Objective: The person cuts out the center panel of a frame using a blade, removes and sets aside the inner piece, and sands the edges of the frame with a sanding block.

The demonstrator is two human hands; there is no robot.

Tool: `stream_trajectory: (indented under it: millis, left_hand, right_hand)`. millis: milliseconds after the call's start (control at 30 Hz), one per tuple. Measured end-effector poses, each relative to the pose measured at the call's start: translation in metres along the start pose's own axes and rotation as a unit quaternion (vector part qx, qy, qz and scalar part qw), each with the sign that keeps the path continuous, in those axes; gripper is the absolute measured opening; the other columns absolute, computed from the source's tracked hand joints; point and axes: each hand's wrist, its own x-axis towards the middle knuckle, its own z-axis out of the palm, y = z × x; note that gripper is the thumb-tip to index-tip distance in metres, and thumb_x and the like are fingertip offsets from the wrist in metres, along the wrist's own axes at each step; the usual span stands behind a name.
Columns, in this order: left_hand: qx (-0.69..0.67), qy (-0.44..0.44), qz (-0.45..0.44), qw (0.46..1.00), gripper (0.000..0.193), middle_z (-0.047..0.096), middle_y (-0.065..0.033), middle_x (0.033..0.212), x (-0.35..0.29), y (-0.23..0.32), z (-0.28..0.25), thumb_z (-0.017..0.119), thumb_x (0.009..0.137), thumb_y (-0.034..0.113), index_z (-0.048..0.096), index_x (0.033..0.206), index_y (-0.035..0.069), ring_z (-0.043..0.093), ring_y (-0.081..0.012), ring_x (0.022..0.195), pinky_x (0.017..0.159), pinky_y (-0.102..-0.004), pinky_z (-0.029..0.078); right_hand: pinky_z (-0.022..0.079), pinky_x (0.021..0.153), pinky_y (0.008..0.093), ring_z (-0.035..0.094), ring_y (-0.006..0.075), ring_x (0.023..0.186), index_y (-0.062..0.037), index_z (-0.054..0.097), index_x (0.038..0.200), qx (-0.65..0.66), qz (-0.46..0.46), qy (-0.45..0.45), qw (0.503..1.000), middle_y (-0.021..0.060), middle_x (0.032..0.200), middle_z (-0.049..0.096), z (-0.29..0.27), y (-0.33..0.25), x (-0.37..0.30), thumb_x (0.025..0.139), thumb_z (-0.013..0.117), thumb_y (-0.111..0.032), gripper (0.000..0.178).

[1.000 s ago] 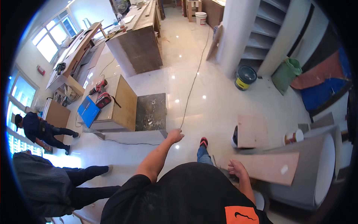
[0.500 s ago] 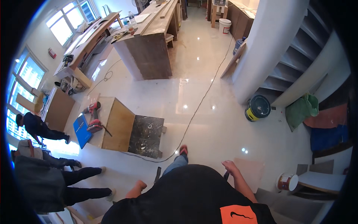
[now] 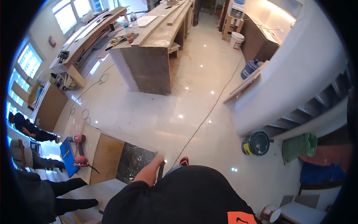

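Observation:
My left arm reaches forward in front of my body, and my left hand [image 3: 158, 159] hangs above the floor by the dark paint-spotted board [image 3: 134, 162]. Its fingers are small and smeared, so whether they are closed cannot be made out. A dark strap [image 3: 161, 171] hangs close beside that hand. My right hand is out of sight. Left of the board is a low wooden box [image 3: 107, 152], with a red cordless drill [image 3: 79, 149] and a blue flat case [image 3: 69, 156] lying on it.
A long workbench [image 3: 145, 69] bears planks, bottles and tools. A cable [image 3: 203, 121] runs along the glossy floor. On the right stand a white column [image 3: 276, 86], a dark-lidded bucket [image 3: 256, 143] and a green sack [image 3: 298, 147]. Several people [image 3: 30, 194] stand at the left.
I have moved forward, so the workbench and column appear nearer. My left hand has swung forward; my right hand has left the view. The drill and box now lie lower and further left.

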Motion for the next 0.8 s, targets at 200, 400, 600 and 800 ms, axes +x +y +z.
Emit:
stream_trajectory:
  millis: [200, 400, 600, 800]
  left_hand:
    - [-0.193, 0.166, -0.195, 0.947, 0.037, 0.069, -0.0267, 0.118, 0.216, 0.025, -0.276, 0.06, 0.086, 0.027, 0.071, 0.108, 0.0, 0.065, -0.0428, 0.113, 0.097, -0.0501, 0.053]
    - [-0.199, 0.236, -0.148, 0.94, 0.042, 0.069, -0.0268, 0.114, 0.289, -0.009, -0.307, 0.062, 0.087, 0.034, 0.071, 0.108, -0.001, 0.065, -0.0443, 0.109, 0.098, -0.0516, 0.051]
    - [-0.212, -0.075, -0.274, 0.935, 0.04, 0.073, -0.0247, 0.105, 0.235, -0.032, -0.229, 0.067, 0.08, 0.038, 0.079, 0.091, 0.001, 0.069, -0.0421, 0.102, 0.089, -0.0505, 0.054]
    - [-0.273, -0.007, -0.437, 0.857, 0.039, 0.07, -0.0205, 0.122, 0.148, -0.059, -0.181, 0.063, 0.081, 0.02, 0.076, 0.117, 0.008, 0.066, -0.0378, 0.118, 0.102, -0.0458, 0.052]
  right_hand:
    - [0.053, 0.081, 0.0489, 0.067, 0.0423, 0.093, -0.0002, 0.073, 0.096, 0.052, 0.036, 0.032, 0.997, 0.023, 0.092, 0.072, -0.124, -0.104, 0.039, 0.094, 0.061, -0.044, 0.046]
    - [0.053, 0.081, 0.0488, 0.068, 0.0417, 0.092, -0.0009, 0.073, 0.095, -0.004, -0.005, -0.005, 1.0, 0.0223, 0.092, 0.072, -0.239, -0.182, 0.141, 0.094, 0.061, -0.044, 0.045]
    - [0.053, 0.081, 0.0487, 0.068, 0.0412, 0.092, -0.0016, 0.073, 0.094, -0.259, -0.403, -0.004, 0.878, 0.0216, 0.092, 0.072, -0.394, -0.256, 0.254, 0.094, 0.061, -0.043, 0.043]
    - [0.051, 0.078, 0.0503, 0.066, 0.0383, 0.081, 0.0064, 0.065, 0.094, -0.185, -0.313, 0.249, 0.898, 0.0264, 0.081, 0.065, -0.501, -0.468, 0.412, 0.094, 0.061, -0.036, 0.043]
